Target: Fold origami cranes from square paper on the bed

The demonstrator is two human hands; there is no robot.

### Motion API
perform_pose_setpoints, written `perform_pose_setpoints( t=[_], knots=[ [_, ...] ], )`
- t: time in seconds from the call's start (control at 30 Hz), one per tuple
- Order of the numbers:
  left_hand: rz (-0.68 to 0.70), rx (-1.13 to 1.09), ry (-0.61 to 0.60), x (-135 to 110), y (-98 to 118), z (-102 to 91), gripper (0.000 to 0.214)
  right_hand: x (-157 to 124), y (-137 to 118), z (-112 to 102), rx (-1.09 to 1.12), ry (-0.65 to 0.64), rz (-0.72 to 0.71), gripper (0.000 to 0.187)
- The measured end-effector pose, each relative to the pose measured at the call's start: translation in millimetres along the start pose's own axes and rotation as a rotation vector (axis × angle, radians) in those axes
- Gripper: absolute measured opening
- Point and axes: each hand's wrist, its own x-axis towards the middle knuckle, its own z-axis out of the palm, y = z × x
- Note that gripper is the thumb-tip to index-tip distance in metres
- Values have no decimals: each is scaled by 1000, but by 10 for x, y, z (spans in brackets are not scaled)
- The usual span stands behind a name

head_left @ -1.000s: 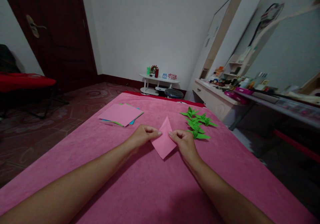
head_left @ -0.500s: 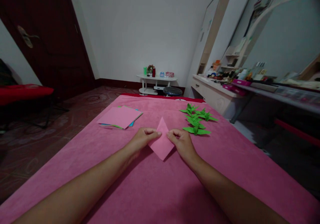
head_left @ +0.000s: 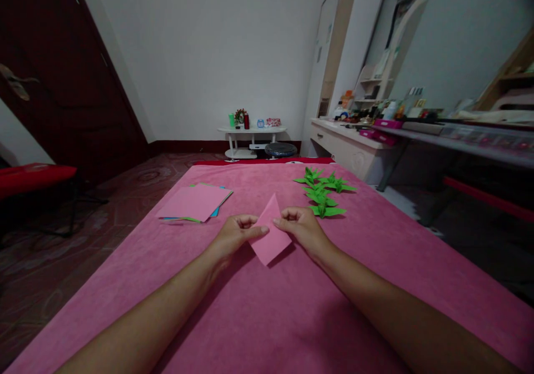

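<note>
A folded pink origami paper (head_left: 270, 245), kite-shaped with its narrow point facing away from me, is held up between both hands above the pink cloth (head_left: 258, 318). My left hand (head_left: 237, 235) pinches its left edge, thumb on top and fingers behind. At the right edge, my right hand (head_left: 302, 226) grips it the same way, thumb pressed on the face. To the left lies a loose stack of square paper sheets (head_left: 194, 202), pink on top with green and blue edges showing. Several green folded paper cranes (head_left: 323, 195) sit in a cluster beyond my right hand.
A small white stand (head_left: 252, 131) with a green cup, a red bottle and a clock is against the far wall. Along the right runs a dressing table (head_left: 354, 140) crowded with bottles. A red chair (head_left: 37, 179) stands at the left.
The pink paper has tilted, its lower corner shifting left and its top point slightly right. Both hands keep their pinch. The camera view has turned a little to the right.
</note>
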Motion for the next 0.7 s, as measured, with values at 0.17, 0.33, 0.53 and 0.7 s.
perform_pose_setpoints(
  t=[0.17,0.33,0.53,0.7],
  knots=[
    [-32,-74,25,37,-85,-44,31,6,-10,-21,89,36,20,31],
    [12,-169,58,40,-65,-20,25,-5,-13,-45,128,-111,172,24],
    [-13,-141,48,43,-7,-36,23,34,-16,-117,152,-186,262,30],
    [-51,-109,52,45,4,-55,21,77,-28,-168,248,-110,292,38]
  ],
)
